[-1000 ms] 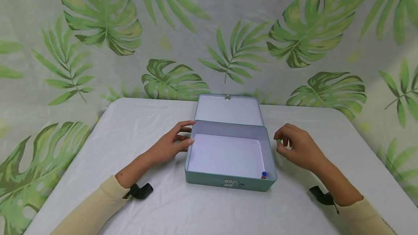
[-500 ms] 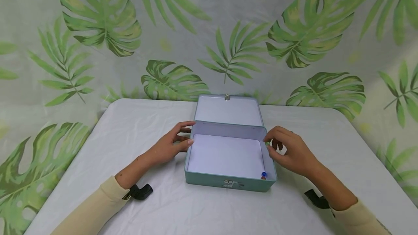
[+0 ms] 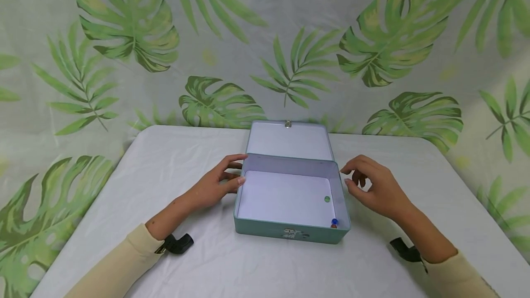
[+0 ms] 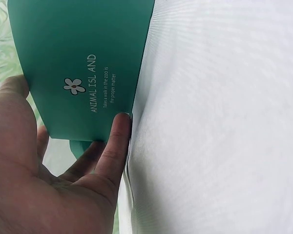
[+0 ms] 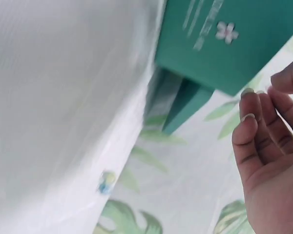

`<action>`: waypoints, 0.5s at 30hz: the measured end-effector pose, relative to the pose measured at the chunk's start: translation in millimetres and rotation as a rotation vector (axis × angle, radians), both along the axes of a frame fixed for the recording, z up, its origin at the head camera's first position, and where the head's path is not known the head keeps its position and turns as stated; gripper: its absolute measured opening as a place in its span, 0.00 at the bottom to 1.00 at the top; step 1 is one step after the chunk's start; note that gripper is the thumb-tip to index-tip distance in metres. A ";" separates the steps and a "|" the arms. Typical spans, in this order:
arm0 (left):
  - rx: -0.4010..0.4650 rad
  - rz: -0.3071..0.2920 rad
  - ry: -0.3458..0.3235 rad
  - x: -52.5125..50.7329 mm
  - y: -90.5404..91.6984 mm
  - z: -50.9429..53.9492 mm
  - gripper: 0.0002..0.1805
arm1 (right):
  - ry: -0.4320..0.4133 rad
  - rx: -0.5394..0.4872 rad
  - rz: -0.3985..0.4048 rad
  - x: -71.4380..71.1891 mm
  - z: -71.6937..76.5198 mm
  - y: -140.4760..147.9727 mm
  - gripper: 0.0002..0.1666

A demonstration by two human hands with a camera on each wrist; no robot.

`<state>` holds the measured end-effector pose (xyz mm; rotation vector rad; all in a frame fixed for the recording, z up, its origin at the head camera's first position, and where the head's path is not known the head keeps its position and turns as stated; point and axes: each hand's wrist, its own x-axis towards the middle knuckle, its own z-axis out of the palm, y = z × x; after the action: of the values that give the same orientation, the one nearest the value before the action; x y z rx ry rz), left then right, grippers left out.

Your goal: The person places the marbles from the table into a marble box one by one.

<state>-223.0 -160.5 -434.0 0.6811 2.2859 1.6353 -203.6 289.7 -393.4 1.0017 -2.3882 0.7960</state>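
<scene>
A green tin box (image 3: pixel 265 228) stands with its lid (image 3: pixel 290 139) laid back on the table. On its white floor, toward the right, lies a green marble (image 3: pixel 327 199). A blue marble (image 3: pixel 334 221) and a partly hidden reddish-brown one (image 3: pixel 333 226) sit together at the near right corner. My left hand (image 3: pixel 217 183) rests against the box's left side, thumb near the rim; in the left wrist view its fingers (image 4: pixel 115 146) touch the printed wall. Just outside the right wall, my right hand (image 3: pixel 377 190) hovers with loosely bent fingers, holding nothing.
A white cloth (image 3: pixel 198 252) covers the table, with a leaf-print backdrop (image 3: pixel 223 54) behind it. In the right wrist view a small blurred blue-and-yellow thing (image 5: pixel 106 181) lies near the cloth's edge; its kind is unclear.
My right hand moved left over the box's right wall with the green marble, let it go inside, and drew back to the right. The left hand has stayed in place.
</scene>
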 end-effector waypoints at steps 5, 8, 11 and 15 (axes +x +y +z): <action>-0.001 0.001 0.001 0.3 -0.1 -0.7 0.33 | 0.039 0.005 -0.081 -8.5 -2.3 20.0 0.26; -0.001 0.000 0.001 0.1 0.0 -0.3 0.33 | 0.060 0.015 -0.138 -12.7 -4.4 32.2 0.25; -0.001 0.000 0.002 0.0 0.1 -0.2 0.33 | 0.071 0.029 -0.190 -15.7 -6.9 41.8 0.23; 0.001 -0.002 0.004 0.0 0.3 -0.3 0.33 | 0.048 0.059 -0.247 -18.9 -11.7 51.9 0.22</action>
<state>-223.0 -160.1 -434.2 0.6871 2.2864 1.6364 -222.5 341.6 -405.1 0.7196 -2.4445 0.6073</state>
